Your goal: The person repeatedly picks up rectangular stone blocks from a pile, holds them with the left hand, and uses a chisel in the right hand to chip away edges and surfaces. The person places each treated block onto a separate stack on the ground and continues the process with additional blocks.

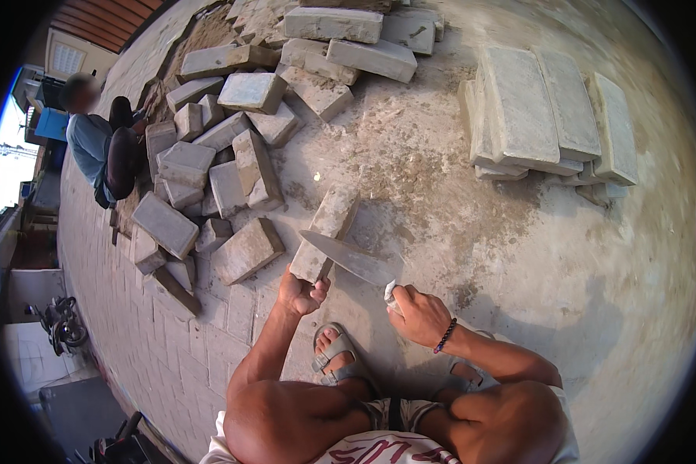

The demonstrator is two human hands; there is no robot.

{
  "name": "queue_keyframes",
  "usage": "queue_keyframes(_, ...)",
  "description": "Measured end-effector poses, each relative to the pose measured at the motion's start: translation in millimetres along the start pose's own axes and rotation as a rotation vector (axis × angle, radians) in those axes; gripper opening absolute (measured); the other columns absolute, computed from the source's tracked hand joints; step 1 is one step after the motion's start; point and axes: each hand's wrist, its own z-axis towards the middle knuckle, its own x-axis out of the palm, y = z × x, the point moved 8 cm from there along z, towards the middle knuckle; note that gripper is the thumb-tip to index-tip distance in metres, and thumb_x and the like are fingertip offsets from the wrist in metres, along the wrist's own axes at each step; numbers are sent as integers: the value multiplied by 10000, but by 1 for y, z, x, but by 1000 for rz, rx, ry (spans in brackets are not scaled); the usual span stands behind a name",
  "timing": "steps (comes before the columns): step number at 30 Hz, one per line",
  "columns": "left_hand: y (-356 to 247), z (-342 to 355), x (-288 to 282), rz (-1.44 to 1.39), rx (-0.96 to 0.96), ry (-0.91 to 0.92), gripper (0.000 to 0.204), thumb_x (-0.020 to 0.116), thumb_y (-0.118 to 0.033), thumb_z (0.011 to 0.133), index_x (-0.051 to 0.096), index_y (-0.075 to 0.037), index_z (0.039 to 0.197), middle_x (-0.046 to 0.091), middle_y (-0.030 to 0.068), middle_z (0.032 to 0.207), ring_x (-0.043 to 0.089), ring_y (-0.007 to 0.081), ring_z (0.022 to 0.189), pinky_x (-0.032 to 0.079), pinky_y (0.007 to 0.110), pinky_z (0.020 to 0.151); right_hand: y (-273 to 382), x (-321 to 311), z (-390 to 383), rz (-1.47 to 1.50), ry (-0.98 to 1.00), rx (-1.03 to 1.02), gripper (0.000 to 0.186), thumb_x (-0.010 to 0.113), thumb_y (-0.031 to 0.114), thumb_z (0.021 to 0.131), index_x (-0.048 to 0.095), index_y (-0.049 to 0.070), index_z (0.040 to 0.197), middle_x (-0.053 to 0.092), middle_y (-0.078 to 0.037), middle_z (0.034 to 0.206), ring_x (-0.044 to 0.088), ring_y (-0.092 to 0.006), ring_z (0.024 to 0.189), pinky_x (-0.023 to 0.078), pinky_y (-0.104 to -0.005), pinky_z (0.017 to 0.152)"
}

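My left hand (300,292) grips the near end of a long grey paving block (336,209), which is tilted and points away from me. My right hand (421,315) is closed around the whitish handle of a large knife (357,261). The knife's wide blade reaches to the left and crosses over the middle of the block. Whether the edge touches the block's surface, I cannot tell. Dried mortar and dirt show on the block's face.
A heap of loose paving blocks (184,166) lies on the left and runs to the far side. Cleaned-looking blocks (522,104) are stacked at right. Crumbled dirt (417,174) covers the ground between. Another person (93,147) sits at far left; a motorcycle (63,325) stands behind.
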Motion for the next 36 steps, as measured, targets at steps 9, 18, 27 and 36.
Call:
queue_keyframes(9, -2, -1, -11, -133, -26, -54, 477, 540, -473, 907, 577, -99, 1200, 535, 197, 923, 507, 185, 585, 390, 235, 415, -80, -33, 85, -204, 118, 310, 215, 546, 103, 885, 498, -48, 1031, 641, -315, 805, 676, -450, 772, 557, -505, 686)
queue_keyframes(18, -16, -2, -41, 136, 143, -219, 493, 478, -444, 948, 513, -96, 1295, 566, 204, 1054, 580, 266, 738, 467, 274, 505, -67, -42, 53, 52, 196, 411, 344, 600, 204, 880, 493, -65, 1067, 652, -298, 849, 658, -472, 814, 534, -516, 737)
queue_keyframes(27, -79, -63, -53, 736, 728, -748, 566, 603, -385, 914, 448, -109, 1383, 544, 155, 1198, 583, 266, 891, 475, 415, 828, -27, -4, 99, -364, 228, 60, 190, 555, 56, 862, 513, -46, 1018, 636, -291, 801, 683, -413, 699, 565, -464, 575)
queue_keyframes(36, -58, -20, 89, 1999, 602, -738, 783, 732, -279, 764, 396, 28, 1400, 571, 284, 1244, 595, 380, 1128, 468, 498, 947, -104, -83, 84, 38, 138, 473, 298, 593, 190, 886, 534, -61, 1035, 652, -288, 807, 670, -426, 791, 526, -469, 733)
